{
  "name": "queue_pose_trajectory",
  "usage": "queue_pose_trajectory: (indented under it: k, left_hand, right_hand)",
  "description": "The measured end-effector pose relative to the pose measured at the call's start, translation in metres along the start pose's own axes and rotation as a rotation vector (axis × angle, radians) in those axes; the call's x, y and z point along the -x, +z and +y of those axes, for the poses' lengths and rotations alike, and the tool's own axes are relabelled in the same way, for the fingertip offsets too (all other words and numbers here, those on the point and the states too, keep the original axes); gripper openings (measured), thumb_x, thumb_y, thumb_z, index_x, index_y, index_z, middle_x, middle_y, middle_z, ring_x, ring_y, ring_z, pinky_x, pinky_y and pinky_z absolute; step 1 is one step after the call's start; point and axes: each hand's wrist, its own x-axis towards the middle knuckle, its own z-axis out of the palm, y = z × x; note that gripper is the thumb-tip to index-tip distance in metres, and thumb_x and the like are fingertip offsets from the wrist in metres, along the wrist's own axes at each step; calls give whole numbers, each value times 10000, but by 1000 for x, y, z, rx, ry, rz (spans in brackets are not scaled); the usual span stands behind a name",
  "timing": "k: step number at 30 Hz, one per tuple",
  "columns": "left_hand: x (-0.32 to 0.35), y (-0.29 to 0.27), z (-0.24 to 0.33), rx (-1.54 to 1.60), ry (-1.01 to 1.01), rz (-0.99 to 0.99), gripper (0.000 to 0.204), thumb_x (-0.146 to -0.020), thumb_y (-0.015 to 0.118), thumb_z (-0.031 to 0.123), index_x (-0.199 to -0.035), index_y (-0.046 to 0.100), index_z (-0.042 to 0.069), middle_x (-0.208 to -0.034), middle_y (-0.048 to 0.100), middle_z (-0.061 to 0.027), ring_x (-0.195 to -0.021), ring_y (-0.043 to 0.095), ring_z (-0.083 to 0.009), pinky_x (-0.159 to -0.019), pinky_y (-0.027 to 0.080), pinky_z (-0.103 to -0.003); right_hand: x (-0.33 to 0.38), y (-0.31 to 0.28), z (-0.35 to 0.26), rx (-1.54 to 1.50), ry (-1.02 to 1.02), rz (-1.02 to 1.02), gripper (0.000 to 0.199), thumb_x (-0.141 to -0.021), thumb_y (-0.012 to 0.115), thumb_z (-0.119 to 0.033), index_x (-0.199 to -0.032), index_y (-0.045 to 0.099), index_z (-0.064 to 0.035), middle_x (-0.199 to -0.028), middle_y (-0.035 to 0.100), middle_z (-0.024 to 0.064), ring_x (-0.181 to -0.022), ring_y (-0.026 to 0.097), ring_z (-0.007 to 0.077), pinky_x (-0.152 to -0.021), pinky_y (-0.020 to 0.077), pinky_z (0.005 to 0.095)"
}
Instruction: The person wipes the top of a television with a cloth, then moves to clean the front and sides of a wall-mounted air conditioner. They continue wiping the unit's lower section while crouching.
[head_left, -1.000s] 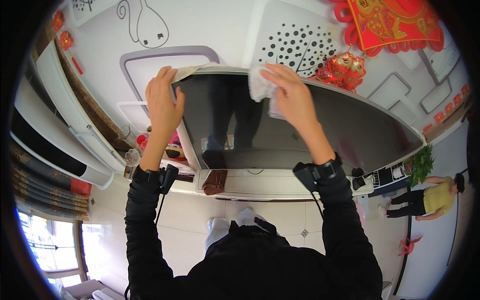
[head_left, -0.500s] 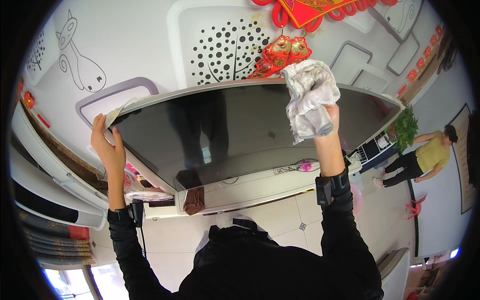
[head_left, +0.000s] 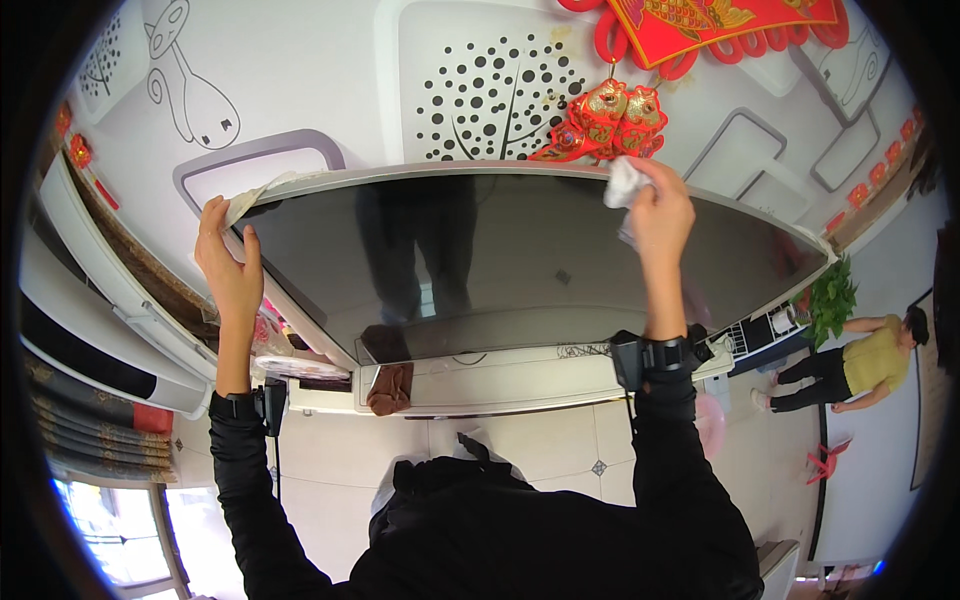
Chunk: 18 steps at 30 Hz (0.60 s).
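A: A white wall (head_left: pixel 330 90) painted with black line drawings and a dotted tree pattern is seen behind everything, and a red and gold hanging ornament (head_left: pixel 600 120) is hung at 12 o'clock.

B: What is placed in front of the wall?

A: A large flat dark-screened television with a silver frame (head_left: pixel 480 260) is stood on a long white cabinet (head_left: pixel 520 375), filling the middle of the view. A small brown object (head_left: pixel 390 385) is laid on the cabinet at about 7 o'clock of the screen.

B: How is the left hand (head_left: pixel 228 265) held?

A: It is set against the screen's upper left corner, at about 9 o'clock of the view, with the fingers held straight and close together and the thumb spread over the frame. The corner is gripped between thumb and palm.

B: And the right hand (head_left: pixel 660 210)?

A: It is closed around a crumpled white cloth (head_left: pixel 625 182), which is bunched in the fingers and pressed to the top edge of the television at about 1 o'clock, just below the ornament.

B: Is anything else shown?

A: 1 other person in a yellow top (head_left: pixel 870 360) is seen at 3 o'clock, near a green potted plant (head_left: pixel 830 300), well apart from the television.
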Motion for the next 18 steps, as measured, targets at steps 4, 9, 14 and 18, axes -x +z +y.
queue_pose_trajectory:
  k: [4,9,14,18]
  left_hand:
    - [0,-1,0,0,34,-7,441,-832,601,73,-1253,475,41,-1330,487,-146,-1210,456,-311,-1028,284,-390]
    - [0,-3,-2,80,20,-24,447,-826,603,70,-1252,474,36,-1334,478,-145,-1196,462,-306,-1030,280,-398]
    - [-1,-4,-2,75,72,5,479,-797,617,62,-1254,471,46,-1322,482,-148,-1178,471,-306,-1016,291,-403]
    - [1,-5,-2,67,79,22,510,-774,635,62,-1252,456,70,-1314,482,-122,-1176,476,-276,-1020,283,-412]
  right_hand:
    - [9,33,-58,-26,-148,-16,324,-733,483,25,-970,678,-82,-1013,664,107,-968,621,289,-870,484,365]
    - [21,79,-142,-143,-279,-78,219,-741,549,-41,-936,642,-78,-931,646,100,-913,588,314,-854,444,406]
    - [28,122,-222,-140,-351,-135,176,-771,614,-159,-914,630,-57,-886,624,88,-849,578,280,-784,416,390]
    - [37,146,-265,-140,-412,-171,178,-792,633,-200,-903,628,-61,-857,609,86,-799,561,274,-752,406,387]
